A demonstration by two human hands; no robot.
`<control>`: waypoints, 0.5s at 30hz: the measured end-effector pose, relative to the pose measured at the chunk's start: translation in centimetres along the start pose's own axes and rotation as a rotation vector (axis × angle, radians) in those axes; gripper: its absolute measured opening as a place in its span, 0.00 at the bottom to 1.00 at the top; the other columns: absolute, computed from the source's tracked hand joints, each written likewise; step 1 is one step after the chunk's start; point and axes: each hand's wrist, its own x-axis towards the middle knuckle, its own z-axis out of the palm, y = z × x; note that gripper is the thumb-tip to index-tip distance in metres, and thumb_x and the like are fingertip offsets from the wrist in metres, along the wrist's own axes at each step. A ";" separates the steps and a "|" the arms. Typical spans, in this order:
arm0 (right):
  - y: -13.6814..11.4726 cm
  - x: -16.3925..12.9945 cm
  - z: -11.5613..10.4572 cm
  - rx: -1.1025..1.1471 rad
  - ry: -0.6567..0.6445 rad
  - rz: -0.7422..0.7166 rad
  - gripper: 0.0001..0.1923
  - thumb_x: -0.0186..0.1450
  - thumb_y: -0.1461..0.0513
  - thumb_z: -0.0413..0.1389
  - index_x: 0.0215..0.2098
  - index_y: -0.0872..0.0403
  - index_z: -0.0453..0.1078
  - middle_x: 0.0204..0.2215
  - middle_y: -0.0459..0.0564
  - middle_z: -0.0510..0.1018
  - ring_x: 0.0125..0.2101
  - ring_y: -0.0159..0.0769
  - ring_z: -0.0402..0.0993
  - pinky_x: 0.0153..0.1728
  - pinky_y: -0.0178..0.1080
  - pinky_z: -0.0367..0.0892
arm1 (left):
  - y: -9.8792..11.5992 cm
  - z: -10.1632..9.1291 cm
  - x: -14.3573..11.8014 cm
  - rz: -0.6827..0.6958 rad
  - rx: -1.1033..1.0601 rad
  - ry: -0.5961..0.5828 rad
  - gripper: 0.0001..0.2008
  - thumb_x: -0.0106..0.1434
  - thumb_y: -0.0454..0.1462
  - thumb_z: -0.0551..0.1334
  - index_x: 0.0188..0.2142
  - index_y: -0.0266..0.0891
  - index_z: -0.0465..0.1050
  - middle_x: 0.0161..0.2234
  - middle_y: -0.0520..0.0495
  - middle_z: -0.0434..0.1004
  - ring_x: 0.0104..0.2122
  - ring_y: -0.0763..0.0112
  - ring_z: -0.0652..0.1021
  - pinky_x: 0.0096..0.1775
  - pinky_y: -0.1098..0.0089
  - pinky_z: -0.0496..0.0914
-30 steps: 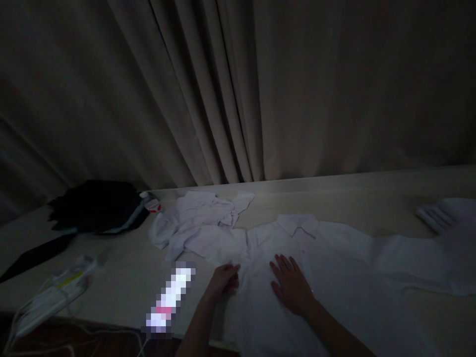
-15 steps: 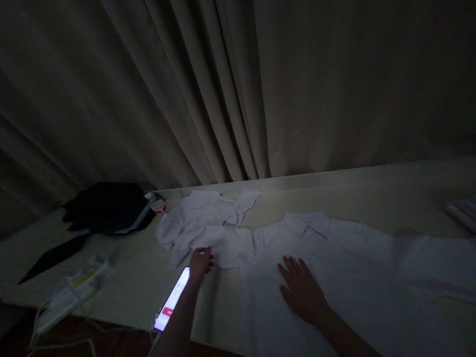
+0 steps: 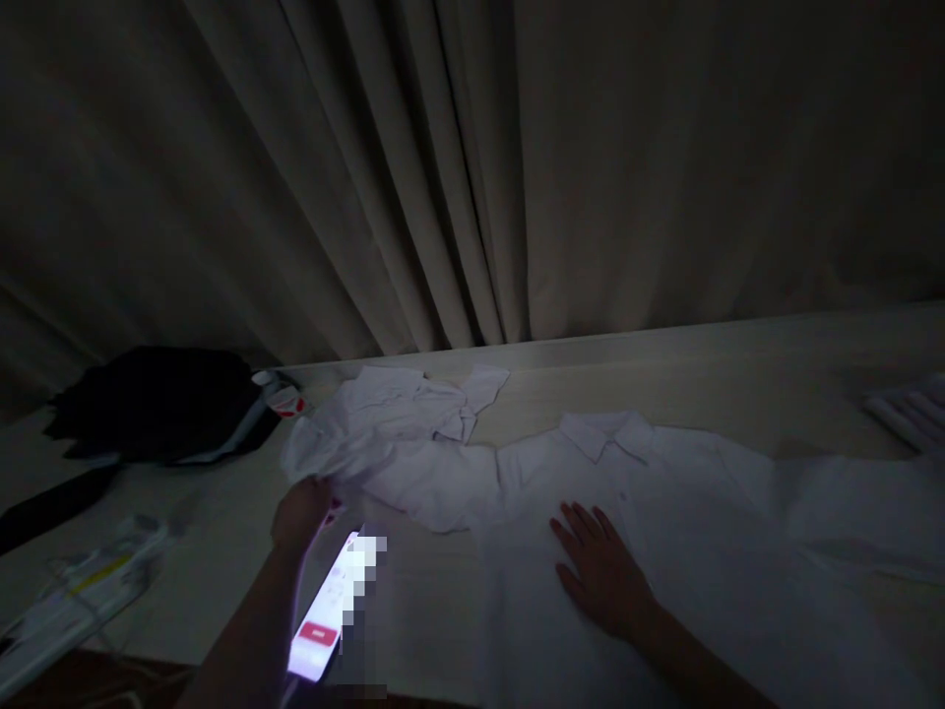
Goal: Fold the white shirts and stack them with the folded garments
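A white collared shirt point(image 3: 546, 581) lies spread on the pale table, its collar toward the curtain. My right hand point(image 3: 601, 571) rests flat on the shirt's chest, fingers stretched out and pressing on nothing but the cloth. To the left, my left hand point(image 3: 301, 512) has its fingers closed on the end of the shirt's left-side sleeve point(image 3: 443, 487); the fingertips are partly hidden. A second, crumpled white garment point(image 3: 384, 404) lies behind that sleeve. Beside my left forearm, a lit phone point(image 3: 325, 606) shows a red button.
A pile of black cloth point(image 3: 162, 404) sits at the far left, with a small red-and-white item point(image 3: 286, 401) beside it. A white power strip point(image 3: 89, 581) with cords lies at the front left. Folded light fabric point(image 3: 908, 414) is at the right. Curtains point(image 3: 472, 167) hang behind.
My left hand has moved left along the sleeve to its end, uncovering more of the phone. My right hand stays flat on the shirt. The view has shifted slightly.
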 end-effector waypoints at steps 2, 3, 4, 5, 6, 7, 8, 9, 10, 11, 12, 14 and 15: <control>0.1 -0.1 0.2 -0.014 0.005 -0.007 0.28 0.67 0.52 0.43 0.64 0.49 0.52 0.65 0.53 0.51 0.64 0.46 0.45 0.63 0.54 0.40 | 2.5 -1.8 0.1 0.040 -0.120 0.011 0.14 0.58 0.37 0.51 0.40 0.35 0.71 0.25 0.44 0.76 0.20 0.67 0.75 0.23 0.67 0.70; 0.2 -0.1 0.2 -0.022 0.006 -0.009 0.28 0.67 0.52 0.43 0.64 0.49 0.52 0.65 0.53 0.52 0.64 0.46 0.45 0.63 0.55 0.40 | 4.1 -2.8 0.0 0.075 -0.175 0.036 0.18 0.58 0.36 0.51 0.46 0.35 0.69 0.29 0.44 0.77 0.20 0.68 0.75 0.23 0.67 0.70; 0.2 -0.2 0.3 -0.032 0.003 -0.008 0.28 0.67 0.52 0.43 0.64 0.49 0.52 0.65 0.54 0.52 0.64 0.47 0.45 0.63 0.55 0.40 | 6.0 -3.6 -0.2 0.120 -0.232 0.058 0.20 0.58 0.36 0.51 0.50 0.37 0.67 0.32 0.43 0.77 0.22 0.69 0.75 0.24 0.67 0.71; 0.1 -0.1 0.2 -0.043 0.000 -0.004 0.28 0.67 0.52 0.43 0.64 0.50 0.52 0.65 0.55 0.53 0.64 0.47 0.46 0.63 0.55 0.41 | 8.0 -4.4 -0.6 0.169 -0.294 0.075 0.22 0.58 0.35 0.51 0.52 0.38 0.66 0.35 0.43 0.77 0.24 0.70 0.76 0.25 0.67 0.72; 0.0 0.0 0.0 -0.055 -0.001 0.000 0.28 0.67 0.52 0.44 0.63 0.51 0.54 0.64 0.56 0.54 0.64 0.49 0.47 0.62 0.56 0.41 | 10.2 -5.0 -1.2 0.227 -0.360 0.087 0.22 0.59 0.36 0.51 0.53 0.39 0.66 0.38 0.43 0.76 0.28 0.70 0.77 0.28 0.68 0.73; -0.4 0.1 -0.2 -0.065 -0.003 -0.007 0.28 0.66 0.53 0.44 0.62 0.52 0.55 0.64 0.57 0.55 0.63 0.50 0.47 0.62 0.57 0.41 | 12.4 -5.4 -1.9 0.278 -0.425 0.090 0.22 0.59 0.36 0.50 0.53 0.38 0.66 0.39 0.44 0.76 0.30 0.71 0.77 0.30 0.68 0.74; -0.9 0.4 -0.6 -0.071 -0.004 -0.024 0.27 0.66 0.55 0.45 0.62 0.54 0.57 0.63 0.58 0.56 0.63 0.50 0.48 0.62 0.57 0.42 | 14.7 -5.6 -2.8 0.329 -0.480 0.083 0.21 0.60 0.37 0.50 0.52 0.39 0.67 0.39 0.45 0.76 0.31 0.72 0.77 0.32 0.68 0.74; -1.5 0.8 -1.1 -0.067 -0.003 -0.051 0.26 0.65 0.57 0.45 0.61 0.55 0.58 0.63 0.58 0.58 0.63 0.50 0.49 0.62 0.56 0.43 | 16.8 -5.6 -3.9 0.398 -0.556 0.076 0.20 0.59 0.38 0.52 0.50 0.38 0.69 0.40 0.46 0.77 0.32 0.73 0.77 0.35 0.68 0.74; -2.4 1.2 -1.6 -0.051 -0.003 -0.091 0.25 0.64 0.60 0.45 0.59 0.56 0.60 0.61 0.58 0.60 0.62 0.48 0.51 0.62 0.54 0.44 | 18.8 -5.5 -5.1 0.482 -0.711 0.075 0.20 0.57 0.37 0.55 0.48 0.34 0.71 0.38 0.44 0.77 0.32 0.73 0.76 0.37 0.67 0.73; -3.4 1.7 -2.1 -0.022 -0.006 -0.142 0.24 0.63 0.63 0.45 0.58 0.56 0.62 0.60 0.56 0.63 0.61 0.45 0.55 0.62 0.51 0.46 | 20.6 -5.3 -6.5 0.564 -0.811 0.040 0.19 0.54 0.36 0.58 0.45 0.31 0.73 0.35 0.45 0.77 0.31 0.73 0.76 0.38 0.66 0.72; -4.4 2.3 -2.5 0.016 -0.014 -0.200 0.24 0.63 0.65 0.45 0.57 0.55 0.63 0.58 0.55 0.66 0.59 0.42 0.58 0.61 0.47 0.49 | 22.2 -5.1 -7.9 0.628 -0.896 -0.002 0.18 0.53 0.36 0.59 0.43 0.30 0.74 0.32 0.46 0.77 0.31 0.73 0.75 0.38 0.67 0.72; -6.4 3.6 -3.0 0.090 -0.036 -0.294 0.24 0.62 0.66 0.45 0.55 0.54 0.64 0.55 0.52 0.70 0.54 0.38 0.63 0.58 0.42 0.55 | 24.6 -4.7 -11.0 0.720 -1.006 -0.097 0.15 0.55 0.38 0.59 0.37 0.31 0.76 0.27 0.48 0.75 0.29 0.75 0.74 0.35 0.69 0.70; -7.1 4.2 -3.0 0.112 -0.055 -0.326 0.23 0.62 0.66 0.45 0.55 0.54 0.65 0.54 0.51 0.71 0.53 0.38 0.65 0.57 0.41 0.57 | 25.5 -4.6 -12.5 0.741 -1.024 -0.123 0.14 0.55 0.41 0.60 0.34 0.32 0.76 0.26 0.50 0.74 0.28 0.76 0.73 0.33 0.71 0.69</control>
